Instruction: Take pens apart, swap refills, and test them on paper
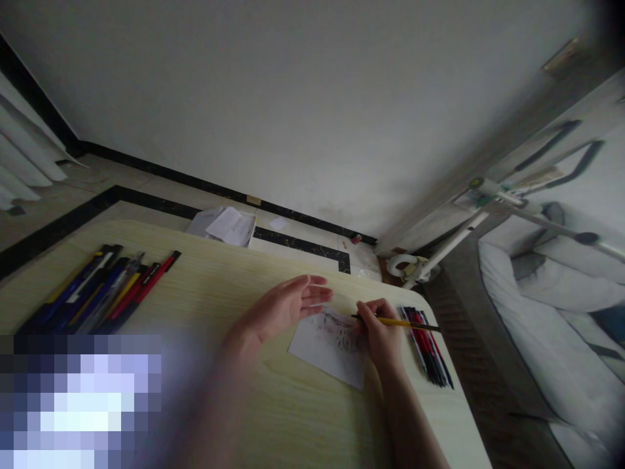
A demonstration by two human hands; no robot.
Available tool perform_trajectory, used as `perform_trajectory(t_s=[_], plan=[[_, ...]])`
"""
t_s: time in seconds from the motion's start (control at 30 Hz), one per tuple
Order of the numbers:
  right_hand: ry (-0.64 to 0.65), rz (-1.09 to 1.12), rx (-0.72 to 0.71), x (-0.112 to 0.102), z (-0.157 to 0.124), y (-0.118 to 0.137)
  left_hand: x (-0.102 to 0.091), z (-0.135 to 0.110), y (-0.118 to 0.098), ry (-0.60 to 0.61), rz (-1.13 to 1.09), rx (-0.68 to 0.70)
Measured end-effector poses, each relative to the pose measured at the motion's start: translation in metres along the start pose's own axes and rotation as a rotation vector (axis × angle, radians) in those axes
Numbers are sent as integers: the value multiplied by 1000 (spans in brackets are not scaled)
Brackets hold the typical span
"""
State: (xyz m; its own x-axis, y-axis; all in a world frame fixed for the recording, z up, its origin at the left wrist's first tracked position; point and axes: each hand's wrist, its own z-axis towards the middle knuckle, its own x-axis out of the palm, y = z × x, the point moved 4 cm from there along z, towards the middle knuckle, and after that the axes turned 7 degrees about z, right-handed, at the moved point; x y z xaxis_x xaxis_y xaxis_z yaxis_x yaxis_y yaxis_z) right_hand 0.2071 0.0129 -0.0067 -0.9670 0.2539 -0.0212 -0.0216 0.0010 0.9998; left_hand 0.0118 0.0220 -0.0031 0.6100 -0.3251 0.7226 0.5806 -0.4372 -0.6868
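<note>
A slim yellow pen (394, 322) with dark ends is gripped in my right hand (383, 332). Its tip points left, above the upper right part of a white sheet of paper (326, 357). Dark and reddish marks cover the upper part of that sheet. My left hand (288, 303) is held with its fingers stretched out, at the sheet's upper left edge, and holds nothing. Whether it touches the paper I cannot tell. Just right of my right hand lies a bunch of red, black and grey pens (428, 348).
On the left of the pale wooden table (205, 280) lies a row of blue, yellow, black and red pens (110, 286). Papers (229, 225) are stacked beyond the far edge. To the right stand a white metal frame (469, 228) and a grey sofa (547, 312). A pixelated patch hides the lower left.
</note>
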Motion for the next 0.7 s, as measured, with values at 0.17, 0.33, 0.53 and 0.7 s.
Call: perform_trajectory(t_s=[0.17, 0.33, 0.53, 0.7], plan=[[-118, -196, -140, -7, -3, 5, 4, -1, 3, 49, -27, -81], [-210, -364, -279, -12, -3, 12, 2, 0, 10, -11, 25, -169], [-176, -418, -294, -10, 0, 10, 2, 1, 8, -36, 30, -179], [-172, -463, -290, -10, 0, 9, 2, 0, 8, -33, 37, -179]])
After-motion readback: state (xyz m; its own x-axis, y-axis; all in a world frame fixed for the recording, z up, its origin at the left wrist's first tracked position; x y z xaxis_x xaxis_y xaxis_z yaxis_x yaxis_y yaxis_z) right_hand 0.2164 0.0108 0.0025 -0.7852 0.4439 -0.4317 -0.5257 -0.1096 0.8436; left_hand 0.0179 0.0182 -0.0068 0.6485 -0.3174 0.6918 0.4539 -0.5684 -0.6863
